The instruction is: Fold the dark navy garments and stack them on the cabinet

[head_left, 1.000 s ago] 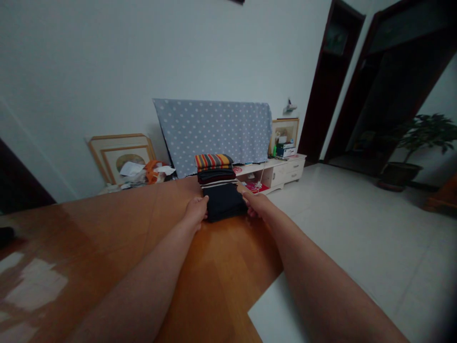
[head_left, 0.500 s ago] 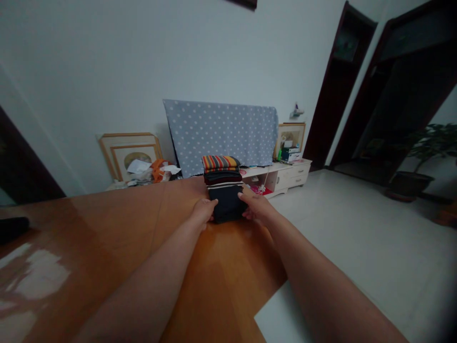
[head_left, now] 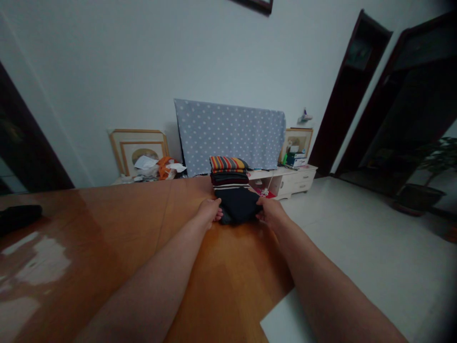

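Both hands were closed on the dark folded cloth [head_left: 237,206], which lay on the near side of the stack of folded clothes [head_left: 229,164], over the wooden table [head_left: 221,286]. Left hand [head_left: 211,211]: fingers curled in at the cloth's left edge, thumb along the top; little gap between thumb and fingers. Right hand [head_left: 272,212]: thumb above, fingers bent below, pinching the right corner, which was drawn out to a point. Fabric between the hands sagged in loose creases. How firmly either hand pressed could not be told. A white sheet [head_left: 283,321] lay partly behind the right forearm, well apart from the cloth.
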Action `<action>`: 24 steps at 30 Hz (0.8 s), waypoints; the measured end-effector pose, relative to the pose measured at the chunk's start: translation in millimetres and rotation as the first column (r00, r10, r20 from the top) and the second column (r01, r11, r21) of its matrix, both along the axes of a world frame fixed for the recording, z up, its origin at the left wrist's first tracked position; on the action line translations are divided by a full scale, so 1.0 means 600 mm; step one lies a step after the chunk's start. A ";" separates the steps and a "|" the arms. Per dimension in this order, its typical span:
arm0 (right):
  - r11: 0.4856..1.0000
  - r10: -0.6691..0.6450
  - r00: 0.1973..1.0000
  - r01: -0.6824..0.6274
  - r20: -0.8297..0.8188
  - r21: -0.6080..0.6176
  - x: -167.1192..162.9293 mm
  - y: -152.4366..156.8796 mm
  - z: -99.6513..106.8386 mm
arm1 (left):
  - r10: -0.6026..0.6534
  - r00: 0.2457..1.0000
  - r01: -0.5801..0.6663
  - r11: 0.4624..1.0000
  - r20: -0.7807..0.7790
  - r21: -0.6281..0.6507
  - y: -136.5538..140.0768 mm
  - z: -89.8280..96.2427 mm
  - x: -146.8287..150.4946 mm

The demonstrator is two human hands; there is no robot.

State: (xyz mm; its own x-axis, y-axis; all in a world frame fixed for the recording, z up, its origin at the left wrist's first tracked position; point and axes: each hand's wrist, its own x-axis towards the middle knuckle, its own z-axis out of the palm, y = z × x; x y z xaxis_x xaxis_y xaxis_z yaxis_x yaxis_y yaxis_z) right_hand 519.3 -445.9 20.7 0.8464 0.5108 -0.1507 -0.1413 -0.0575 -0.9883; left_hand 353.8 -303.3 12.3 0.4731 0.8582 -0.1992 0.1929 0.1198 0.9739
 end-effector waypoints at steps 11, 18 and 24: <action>0.971 0.057 0.944 -0.129 0.325 0.204 0.002 -0.020 0.039 | 0.056 0.986 -0.084 0.980 0.158 0.182 0.005 0.011 -0.001; 0.900 0.271 0.803 -0.407 0.532 0.156 -0.033 -0.068 0.136 | -0.422 0.853 0.244 0.843 0.308 0.480 -0.026 0.089 -0.033; 0.837 0.406 0.762 -0.532 0.505 0.129 -0.048 -0.087 0.164 | -0.657 0.743 0.546 0.707 0.131 0.449 -0.041 0.133 -0.073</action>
